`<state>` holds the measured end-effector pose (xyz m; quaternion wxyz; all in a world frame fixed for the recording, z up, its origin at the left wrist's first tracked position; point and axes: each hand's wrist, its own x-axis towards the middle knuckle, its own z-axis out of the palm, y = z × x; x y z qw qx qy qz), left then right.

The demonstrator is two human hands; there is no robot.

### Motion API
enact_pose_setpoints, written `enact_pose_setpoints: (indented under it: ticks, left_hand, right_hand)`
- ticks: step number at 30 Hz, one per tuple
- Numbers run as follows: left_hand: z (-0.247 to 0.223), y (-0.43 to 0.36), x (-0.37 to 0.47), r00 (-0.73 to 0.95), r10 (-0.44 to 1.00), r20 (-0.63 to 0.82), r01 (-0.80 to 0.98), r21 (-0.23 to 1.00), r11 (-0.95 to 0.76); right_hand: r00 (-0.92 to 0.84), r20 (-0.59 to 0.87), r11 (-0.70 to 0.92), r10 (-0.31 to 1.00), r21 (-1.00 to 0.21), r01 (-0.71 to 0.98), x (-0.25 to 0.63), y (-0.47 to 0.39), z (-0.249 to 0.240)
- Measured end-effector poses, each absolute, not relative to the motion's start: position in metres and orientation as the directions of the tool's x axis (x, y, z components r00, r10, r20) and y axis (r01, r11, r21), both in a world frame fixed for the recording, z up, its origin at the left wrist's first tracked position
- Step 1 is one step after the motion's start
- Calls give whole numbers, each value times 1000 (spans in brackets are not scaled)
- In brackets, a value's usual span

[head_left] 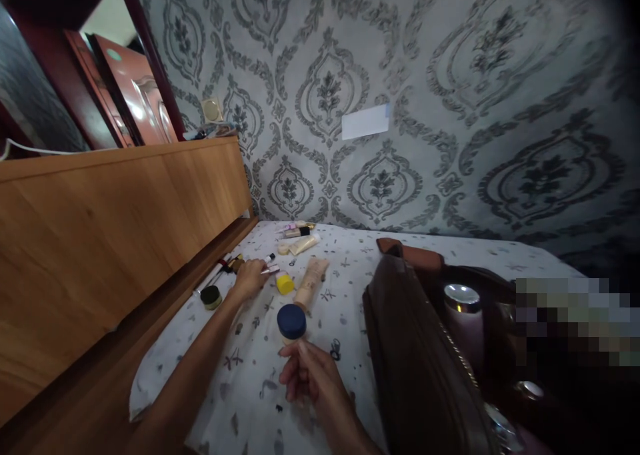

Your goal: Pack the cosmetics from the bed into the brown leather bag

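Status, as judged: partial. Silver-capped pinkish bottles (463, 300) are in the open brown leather bag (407, 335). Outside it, on the white printed sheet (265, 395), lie a blue-lidded round jar (291, 321), a beige squeeze tube (311, 281), a small yellow container (285, 283) and a dark-lidded round jar (211, 298). The left hand (250, 278) reaches among small slender items (231, 263); its grip cannot be determined. The right hand (315, 375), fingers loosely curled, holds nothing visible, just beside the blue-lidded jar.
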<state>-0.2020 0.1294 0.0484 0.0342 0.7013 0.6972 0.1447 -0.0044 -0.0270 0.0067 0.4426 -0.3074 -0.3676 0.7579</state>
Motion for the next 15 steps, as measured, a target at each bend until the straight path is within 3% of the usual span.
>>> enact_pose_setpoints:
  ticks: [10, 15]
  left_hand:
    - [48, 112, -192, 45, 963, 265, 794, 575, -195]
    - [44, 110, -191, -10, 966, 257, 837, 530, -133]
  right_hand:
    - [-425, -108, -320, 899, -825, -466, -5, -25, 2]
    - [-417, -100, -311, 904, -823, -476, -4, -25, -1]
